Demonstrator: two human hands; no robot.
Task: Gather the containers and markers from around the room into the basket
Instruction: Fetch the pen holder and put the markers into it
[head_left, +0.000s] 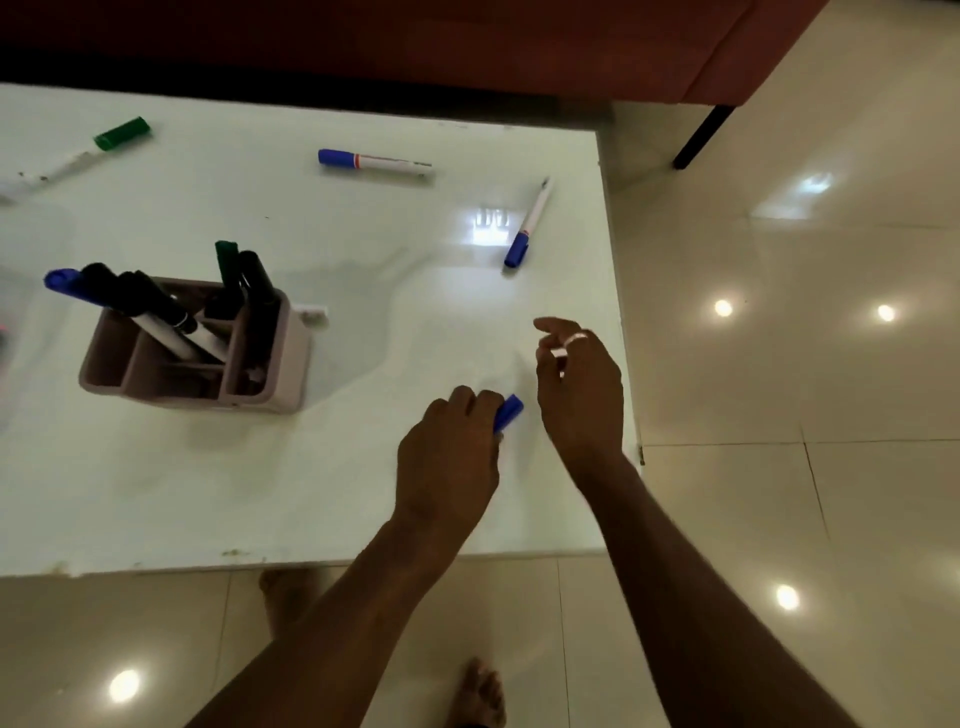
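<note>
My left hand (449, 457) is closed around a blue-capped marker (508, 412); only its cap sticks out past my fingers. My right hand (579, 384) hovers just to the right of it, fingers apart and empty, with rings on two fingers. A grey divided basket (270, 387) on the left of the glass table (311, 493) holds several markers with black, green and blue caps. Loose on the table lie a blue-capped marker (375, 162) at the back, another blue-capped marker (529, 223) near the right edge, and a green-capped marker (78, 156) at the far left.
A red sofa (519, 47) with a black leg (701, 136) stands behind the table. Glossy tiled floor (779, 364) lies to the right and in front. My bare feet (480, 696) show below the table's near edge. A clear container (21, 291) is partly visible at the left edge.
</note>
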